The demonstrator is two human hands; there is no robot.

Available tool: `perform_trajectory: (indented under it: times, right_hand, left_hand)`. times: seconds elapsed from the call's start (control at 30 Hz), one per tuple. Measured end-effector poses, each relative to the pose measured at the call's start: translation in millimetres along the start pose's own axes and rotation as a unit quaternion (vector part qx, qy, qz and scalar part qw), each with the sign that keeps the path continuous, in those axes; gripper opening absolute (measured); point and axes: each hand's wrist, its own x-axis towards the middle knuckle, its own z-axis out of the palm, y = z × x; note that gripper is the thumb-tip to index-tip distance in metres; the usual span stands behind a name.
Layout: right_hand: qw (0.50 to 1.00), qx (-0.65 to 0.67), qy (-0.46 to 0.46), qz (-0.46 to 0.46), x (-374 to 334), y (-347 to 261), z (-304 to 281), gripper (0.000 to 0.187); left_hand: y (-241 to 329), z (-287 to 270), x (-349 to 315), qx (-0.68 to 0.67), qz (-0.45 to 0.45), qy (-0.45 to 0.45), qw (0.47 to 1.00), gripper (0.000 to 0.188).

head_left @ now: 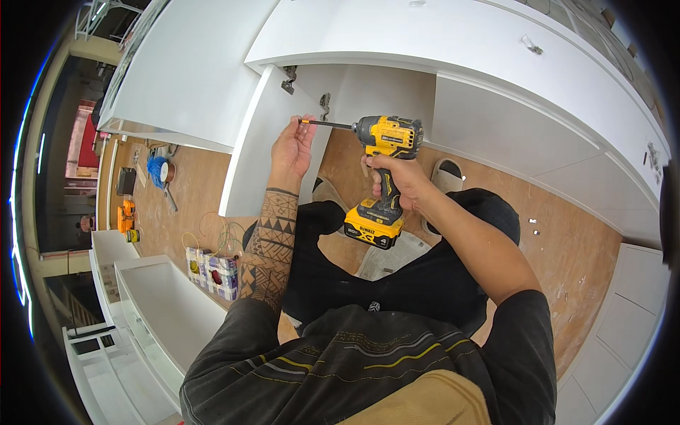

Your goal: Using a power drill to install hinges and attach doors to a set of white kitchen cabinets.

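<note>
My right hand grips the handle of a yellow and black cordless driver, held level with its long bit pointing left. My left hand pinches the tip of the bit with its fingertips. Both hands are in front of an open white cabinet door. Two metal hinges sit on the cabinet just above the bit. I crouch over the wooden floor in dark trousers.
White cabinet fronts run along the upper right. A white open drawer box lies at the lower left. Small cartons, coiled wire, a blue rag and orange tools are scattered on the floor at the left. A sandal lies beyond the driver.
</note>
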Motion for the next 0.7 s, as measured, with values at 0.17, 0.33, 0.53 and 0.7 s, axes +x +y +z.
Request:
perform_trajectory:
  times: [0.17, 0.33, 0.53, 0.7]
  right_hand:
    - [1.0, 0.012, 0.01, 0.0, -4.3, -2.3, -1.5, 0.021]
    - [0.999, 0.043, 0.005, 0.009, -3.8, 2.7, -10.1, 0.022]
    - [0.997, 0.07, 0.039, 0.015, 20.4, 0.1, -31.2, 0.023]
    - [0.993, 0.094, 0.074, 0.006, 85.6, 4.9, -57.2, 0.022]
  left_hand:
    - [-7.4, 4.6, 4.0, -0.03, -0.024, -0.02, 0.999, 0.016]
    - [-9.4, 6.4, 7.8, -0.018, -0.071, -0.049, 0.996, 0.02]
    - [59.3, 35.3, 45.3, 0.454, 0.146, -0.005, 0.879, 0.038]
    - [132.2, 127.9, 129.5, 0.512, 0.484, -0.015, 0.709, 0.042]
